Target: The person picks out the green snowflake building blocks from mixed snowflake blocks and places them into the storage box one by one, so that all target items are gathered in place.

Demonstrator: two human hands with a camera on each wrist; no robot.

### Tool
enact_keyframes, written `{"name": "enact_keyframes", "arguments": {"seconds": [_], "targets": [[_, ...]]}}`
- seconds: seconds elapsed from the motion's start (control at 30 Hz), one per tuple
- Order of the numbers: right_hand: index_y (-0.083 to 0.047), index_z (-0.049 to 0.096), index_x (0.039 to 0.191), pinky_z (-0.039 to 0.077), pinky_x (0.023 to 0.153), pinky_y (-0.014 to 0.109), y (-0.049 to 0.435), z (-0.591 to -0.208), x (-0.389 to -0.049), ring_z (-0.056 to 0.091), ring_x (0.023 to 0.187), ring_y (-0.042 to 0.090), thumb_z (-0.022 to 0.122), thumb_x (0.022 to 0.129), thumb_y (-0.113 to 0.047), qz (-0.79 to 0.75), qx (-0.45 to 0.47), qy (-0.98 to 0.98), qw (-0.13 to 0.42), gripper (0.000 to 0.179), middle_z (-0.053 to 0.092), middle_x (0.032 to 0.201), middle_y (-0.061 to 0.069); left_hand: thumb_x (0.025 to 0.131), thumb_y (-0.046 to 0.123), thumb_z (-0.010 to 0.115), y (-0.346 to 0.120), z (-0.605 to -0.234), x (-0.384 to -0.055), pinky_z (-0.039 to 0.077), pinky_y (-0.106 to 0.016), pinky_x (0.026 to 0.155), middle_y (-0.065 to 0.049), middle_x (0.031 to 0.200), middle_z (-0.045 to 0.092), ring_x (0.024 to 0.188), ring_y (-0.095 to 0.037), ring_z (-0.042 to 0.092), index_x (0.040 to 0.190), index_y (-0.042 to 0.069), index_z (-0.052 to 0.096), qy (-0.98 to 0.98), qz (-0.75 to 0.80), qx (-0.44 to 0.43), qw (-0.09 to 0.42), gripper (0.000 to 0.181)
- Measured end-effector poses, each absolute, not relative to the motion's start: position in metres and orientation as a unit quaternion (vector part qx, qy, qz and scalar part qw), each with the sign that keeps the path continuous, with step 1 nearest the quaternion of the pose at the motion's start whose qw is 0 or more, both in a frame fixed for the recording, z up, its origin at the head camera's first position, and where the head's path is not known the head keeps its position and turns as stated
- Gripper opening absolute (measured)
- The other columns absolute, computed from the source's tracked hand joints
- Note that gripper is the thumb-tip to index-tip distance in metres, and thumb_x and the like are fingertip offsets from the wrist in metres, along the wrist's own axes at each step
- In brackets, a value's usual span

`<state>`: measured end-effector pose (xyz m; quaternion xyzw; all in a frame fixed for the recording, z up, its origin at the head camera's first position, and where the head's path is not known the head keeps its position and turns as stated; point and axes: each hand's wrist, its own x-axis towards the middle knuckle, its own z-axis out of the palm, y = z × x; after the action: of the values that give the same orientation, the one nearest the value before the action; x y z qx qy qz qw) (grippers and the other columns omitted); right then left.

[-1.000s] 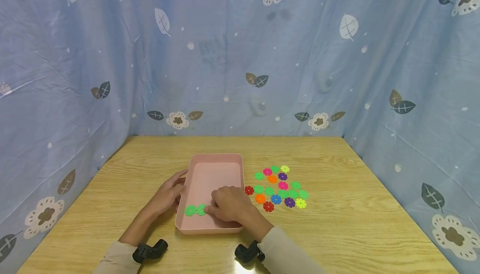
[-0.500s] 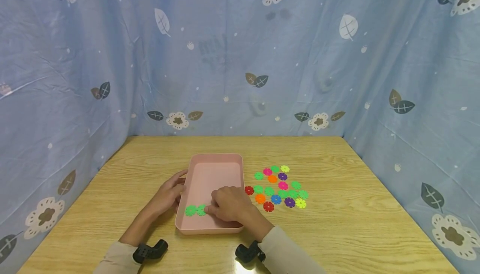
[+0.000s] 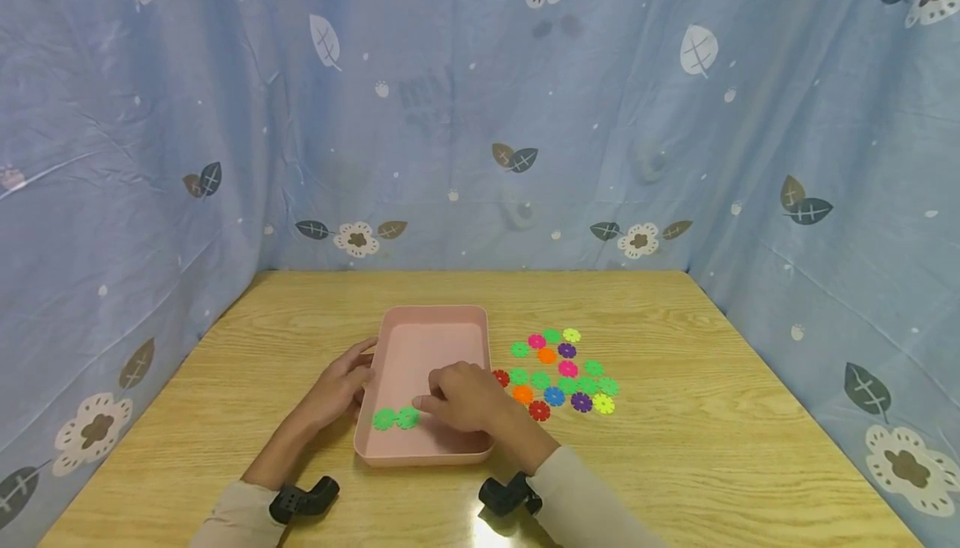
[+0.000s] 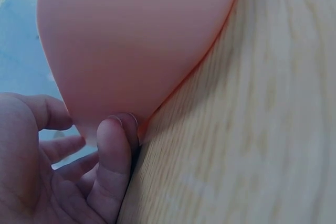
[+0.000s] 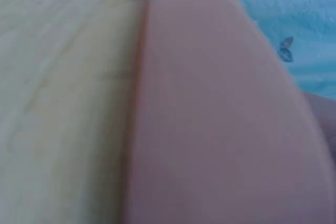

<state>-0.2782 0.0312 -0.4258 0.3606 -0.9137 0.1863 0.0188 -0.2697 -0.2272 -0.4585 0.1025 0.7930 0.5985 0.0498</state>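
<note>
A pink tray (image 3: 431,348) lies on the wooden table. Inside it, toward the near left corner, two green notched plastic discs (image 3: 385,419) sit side by side, edges meeting. My left hand (image 3: 340,385) rests along the tray's left side; in the left wrist view its fingertips touch the outer wall near a corner. Over the tray's right half is my right hand (image 3: 467,396), fingers loosely bent and nothing visible in its grasp. Its thumb and forefinger tips are just right of the right-hand green disc. The tray's wall fills most of the blurred right wrist view.
To the tray's right lie several notched discs, among them a pink disc (image 3: 567,369), a blue disc (image 3: 554,396), a purple disc (image 3: 581,402) and a yellow disc (image 3: 603,404). A blue patterned curtain (image 3: 450,114) hangs behind the table (image 3: 712,414) and at both sides.
My right hand has lifted slightly up and to the right, away from the right-hand green disc, which now shows more fully. My left hand stays at the tray's side.
</note>
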Motion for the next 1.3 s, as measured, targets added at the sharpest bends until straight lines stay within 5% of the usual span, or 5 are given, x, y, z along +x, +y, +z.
{"name": "enact_keyframes", "arguments": {"seconds": [0.67, 0.8, 1.03, 1.3], "targets": [[-0.014, 0.068, 0.095, 0.049, 0.061, 0.031, 0.095, -0.397, -0.317, 0.054, 0.067, 0.014, 0.068, 0.097, -0.02, 0.347, 0.281, -0.89, 0.088, 0.006, 0.062, 0.085, -0.004, 0.102, 0.012, 0.044, -0.224, -0.459, -0.275, 0.054, -0.036, 0.047, -0.033, 0.152, 0.04, 0.056, -0.025, 0.061, 0.16, 0.007, 0.026, 0.798, 0.594, 0.096, 0.035, 0.061], [-0.008, 0.071, 0.106, 0.052, 0.069, 0.035, 0.1, -0.403, -0.324, 0.056, 0.076, 0.018, 0.068, 0.097, -0.019, 0.338, 0.255, -0.902, 0.087, 0.015, 0.066, 0.097, 0.001, 0.102, 0.012, 0.045, -0.224, -0.458, -0.275, 0.053, -0.035, 0.047, -0.033, 0.151, 0.041, 0.055, -0.024, 0.061, 0.16, 0.008, 0.026, 0.798, 0.595, 0.095, 0.032, 0.061], [-0.004, 0.069, 0.124, 0.052, 0.096, 0.05, 0.105, -0.409, -0.329, 0.059, 0.116, 0.033, 0.066, 0.097, -0.018, 0.32, 0.234, -0.915, 0.074, 0.03, 0.067, 0.121, 0.012, 0.102, 0.012, 0.045, -0.225, -0.458, -0.275, 0.054, -0.037, 0.047, -0.032, 0.151, 0.043, 0.055, -0.026, 0.061, 0.16, 0.009, 0.027, 0.799, 0.594, 0.094, 0.03, 0.061], [-0.003, 0.068, 0.129, 0.048, 0.104, 0.053, 0.112, -0.42, -0.333, 0.054, 0.126, 0.038, 0.067, 0.097, -0.012, 0.304, 0.23, -0.921, 0.076, 0.033, 0.066, 0.13, 0.015, 0.103, 0.013, 0.044, -0.228, -0.461, -0.272, 0.054, -0.041, 0.048, -0.033, 0.151, 0.042, 0.053, -0.028, 0.061, 0.161, 0.009, 0.025, 0.799, 0.592, 0.097, 0.036, 0.061]]}}
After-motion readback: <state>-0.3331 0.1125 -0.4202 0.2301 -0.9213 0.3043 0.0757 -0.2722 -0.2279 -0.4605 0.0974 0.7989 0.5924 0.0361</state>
